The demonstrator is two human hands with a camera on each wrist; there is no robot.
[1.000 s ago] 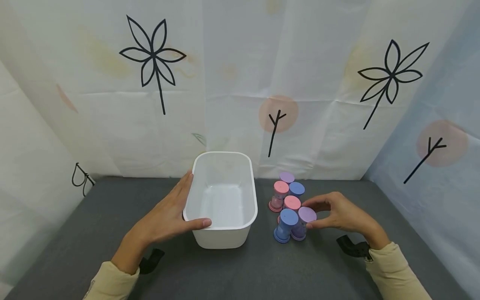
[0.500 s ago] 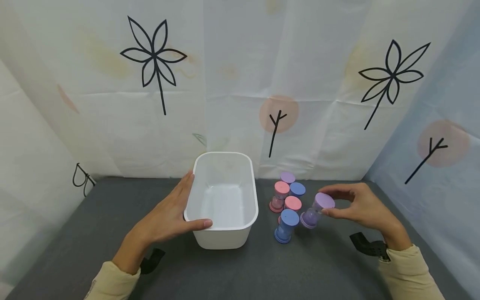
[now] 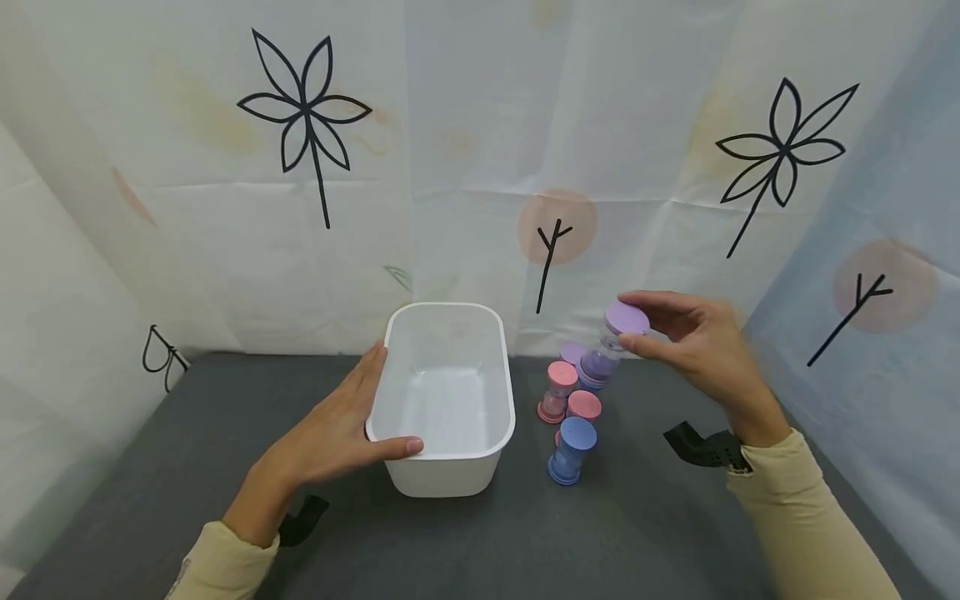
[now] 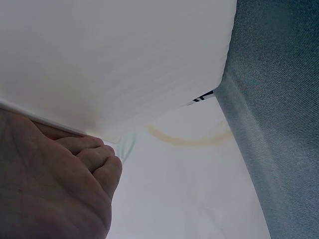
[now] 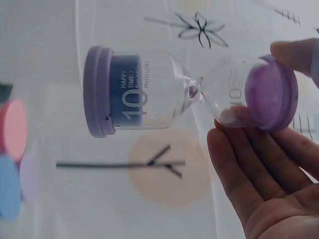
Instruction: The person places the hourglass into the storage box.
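My right hand (image 3: 697,346) pinches a purple-capped sand timer (image 5: 164,92) by one end cap, thumb on one side and fingers on the other. "10 minutes" is printed on its clear body. The timer hangs tilted and overlaps a blue-capped one (image 3: 588,386) behind it. Several other timers stand in a cluster: a blue one (image 3: 572,450) in front, pink ones (image 3: 562,375) and a purple one (image 3: 572,353) at the back. To the left, my left hand (image 3: 337,425) holds the white tub (image 3: 442,477) at its near left corner, thumb over the front rim, fingers along the outer side.
A dark grey tabletop (image 3: 480,550) carries everything. Behind it hangs a pale cloth backdrop (image 3: 465,150) with drawn flowers and trees, and side cloths (image 3: 885,400) close in at left and right.
My right hand has lifted the purple sand timer out of the cluster's front, first to the right, then up and toward the back. The left hand and the tub have stayed put.
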